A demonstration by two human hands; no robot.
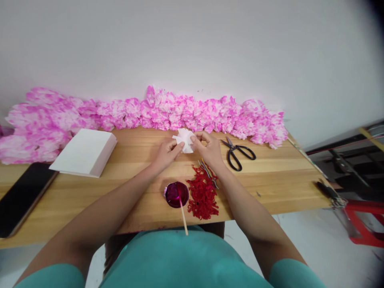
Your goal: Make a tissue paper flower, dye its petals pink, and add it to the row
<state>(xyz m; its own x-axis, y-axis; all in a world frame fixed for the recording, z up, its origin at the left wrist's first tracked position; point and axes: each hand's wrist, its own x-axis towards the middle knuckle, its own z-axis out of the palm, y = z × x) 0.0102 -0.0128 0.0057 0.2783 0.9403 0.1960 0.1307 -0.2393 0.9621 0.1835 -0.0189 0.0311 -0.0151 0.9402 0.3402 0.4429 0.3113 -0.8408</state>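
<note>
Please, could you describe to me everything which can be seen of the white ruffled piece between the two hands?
The white ruffled piece is small and looks thin and soft, like tissue paper or light cloth. Its folds spread outward to uneven, pointed edges. The left hand pinches it at one side, the right hand at the other, with both thumbs on the near side. It appears to be held above the wooden table; its far side and underside are hidden.

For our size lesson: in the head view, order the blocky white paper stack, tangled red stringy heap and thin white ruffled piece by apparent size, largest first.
1. White paper stack
2. Red stringy heap
3. White ruffled piece
</note>
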